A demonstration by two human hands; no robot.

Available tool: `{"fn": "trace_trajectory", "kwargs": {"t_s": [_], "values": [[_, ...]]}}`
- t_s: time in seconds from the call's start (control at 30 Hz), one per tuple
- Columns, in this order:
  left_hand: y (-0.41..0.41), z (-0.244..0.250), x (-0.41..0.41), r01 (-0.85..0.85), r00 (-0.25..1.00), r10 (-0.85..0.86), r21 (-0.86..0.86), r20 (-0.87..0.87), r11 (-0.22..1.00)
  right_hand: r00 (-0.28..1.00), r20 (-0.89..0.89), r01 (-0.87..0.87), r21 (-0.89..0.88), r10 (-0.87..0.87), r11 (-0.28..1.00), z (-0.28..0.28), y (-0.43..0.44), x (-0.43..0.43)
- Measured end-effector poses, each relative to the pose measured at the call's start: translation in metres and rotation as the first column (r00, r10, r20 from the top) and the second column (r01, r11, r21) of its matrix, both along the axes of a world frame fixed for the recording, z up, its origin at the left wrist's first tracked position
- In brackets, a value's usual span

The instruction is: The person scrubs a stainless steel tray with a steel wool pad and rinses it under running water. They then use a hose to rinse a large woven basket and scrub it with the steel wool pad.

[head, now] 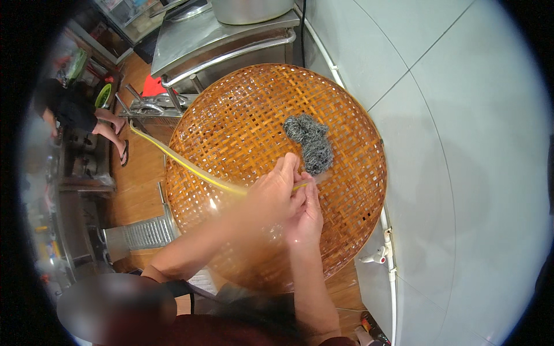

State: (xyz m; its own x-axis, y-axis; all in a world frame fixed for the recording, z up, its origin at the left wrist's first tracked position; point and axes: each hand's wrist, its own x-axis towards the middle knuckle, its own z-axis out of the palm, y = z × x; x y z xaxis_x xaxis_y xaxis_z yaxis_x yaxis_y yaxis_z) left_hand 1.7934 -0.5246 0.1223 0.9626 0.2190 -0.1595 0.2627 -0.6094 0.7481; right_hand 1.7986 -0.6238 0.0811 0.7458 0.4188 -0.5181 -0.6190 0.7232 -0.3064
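A clear hose with a yellow stripe (190,168) runs in from the left and passes into my hands. My left hand (277,186) is closed around it, fingers curled. Close beside it, my right hand (309,207) grips the hose near its end, thumb and fingers pressed on the tip, where water seems to come out. Both hands are above a large round woven bamboo tray (242,112), its surface wet and shiny. Just beyond my fingertips, grey steel-wool scrubbers (311,145) lie bunched on the weave. My left forearm covers part of the tray.
A stainless-steel counter (216,43) with a large metal pot (253,8) stands beyond the tray. Tiled wall (433,129) with white pipe and a tap (378,256) borders the right. Another person (73,108) stands at far left. A ridged metal board (145,233) is lower left.
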Motion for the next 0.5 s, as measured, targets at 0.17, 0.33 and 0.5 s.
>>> {"fn": "trace_trajectory", "kwargs": {"t_s": [0.17,0.33,0.5], "values": [[0.005,0.024,-0.006,0.037,0.994,-0.027,-0.090,0.110,0.995,0.986,0.111,0.116,0.095,-0.127,0.989,-0.001,0.011,-0.013],[0.017,0.036,-0.013,0.089,0.984,-0.066,-0.137,0.167,0.987,0.947,0.225,0.225,0.052,-0.230,0.973,0.012,0.024,-0.016],[0.064,0.026,-0.036,0.306,0.952,-0.307,0.052,0.001,0.950,0.942,0.157,0.304,-0.022,-0.297,0.952,0.014,0.029,-0.010]]}}
